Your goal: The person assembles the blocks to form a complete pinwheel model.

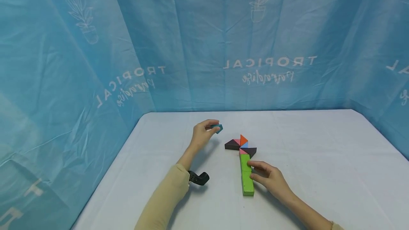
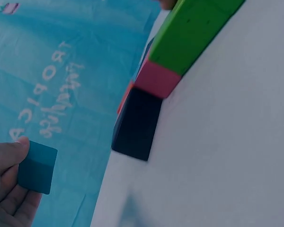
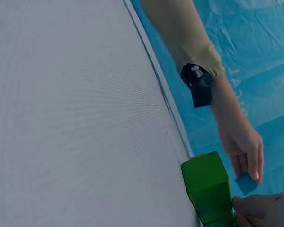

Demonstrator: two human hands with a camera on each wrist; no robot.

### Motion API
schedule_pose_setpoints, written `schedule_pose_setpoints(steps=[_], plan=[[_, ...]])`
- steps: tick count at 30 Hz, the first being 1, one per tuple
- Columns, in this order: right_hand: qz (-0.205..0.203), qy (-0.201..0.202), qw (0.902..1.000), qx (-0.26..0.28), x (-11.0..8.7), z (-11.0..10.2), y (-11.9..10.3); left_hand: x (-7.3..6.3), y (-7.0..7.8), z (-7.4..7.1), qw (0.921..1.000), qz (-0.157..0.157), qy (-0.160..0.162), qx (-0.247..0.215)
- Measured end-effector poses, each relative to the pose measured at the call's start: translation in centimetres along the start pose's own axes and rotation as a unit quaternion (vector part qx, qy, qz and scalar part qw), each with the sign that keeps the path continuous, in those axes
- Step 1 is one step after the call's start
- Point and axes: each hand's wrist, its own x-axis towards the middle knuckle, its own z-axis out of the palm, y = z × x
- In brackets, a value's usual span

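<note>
My left hand (image 1: 202,134) pinches a small teal block (image 1: 218,128) between thumb and fingers, held above the table. One squarish face of that block (image 2: 38,166) shows in the left wrist view. My right hand (image 1: 271,178) touches the right side of two green blocks (image 1: 246,176), which lie end to end in a line. Beyond their far end is a pinwheel-like cluster: a dark block (image 1: 232,145) on the left, another dark block (image 1: 250,151) on the right, an orange triangle (image 1: 243,140), a blue piece (image 1: 245,145) and pink pieces (image 1: 244,151).
Everything lies on a white-covered table (image 1: 303,144). A blue printed curtain (image 1: 198,45) hangs behind the table and along its sides. A black camera mount (image 1: 198,178) sticks out from the left wrist.
</note>
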Motion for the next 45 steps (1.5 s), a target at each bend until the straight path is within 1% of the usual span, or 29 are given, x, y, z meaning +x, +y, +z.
schedule_pose_setpoints(steps=[5, 8, 13, 16, 21, 23, 26, 38, 42, 45], plan=[[0.008, -0.001, 1.0, 0.0, 0.0, 0.1, 0.1, -1.3, 0.5, 0.5, 0.9996, 0.012, -0.027, -0.001], [0.006, -0.002, 1.0, -0.003, 0.0, 0.1, 0.1, -2.0, 0.4, 0.6, 0.999, 0.003, -0.044, 0.001], [0.001, -0.001, 1.0, -0.002, 0.1, 0.0, 0.2, -3.3, -0.8, 0.8, 0.9976, -0.022, -0.066, 0.004], [-0.005, -0.002, 1.0, -0.004, 0.1, -0.1, 0.2, -4.0, -1.7, 1.0, 0.9969, -0.028, -0.074, 0.009], [0.0, -0.002, 1.0, 0.001, 0.1, 0.0, 0.3, -4.9, -2.5, 1.3, 0.9972, -0.013, -0.07, 0.02], [0.003, -0.002, 1.0, 0.0, 0.1, 0.0, 0.2, -5.1, -2.6, 1.3, 0.9975, -0.003, -0.067, 0.024], [0.003, -0.001, 1.0, -0.001, 0.1, 0.0, 0.2, -5.2, -2.7, 1.3, 0.9976, 0.001, -0.062, 0.029], [0.006, -0.002, 1.0, 0.0, 0.1, 0.1, 0.1, -5.3, -2.3, 1.6, 0.997, -0.022, -0.048, 0.056], [0.005, -0.002, 1.0, 0.0, 0.1, 0.0, 0.1, -5.4, -2.3, 1.6, 0.9966, -0.032, -0.043, 0.062], [0.004, -0.003, 1.0, 0.0, 0.1, 0.0, 0.1, -5.4, -2.5, 1.6, 0.9963, -0.032, -0.038, 0.07]])
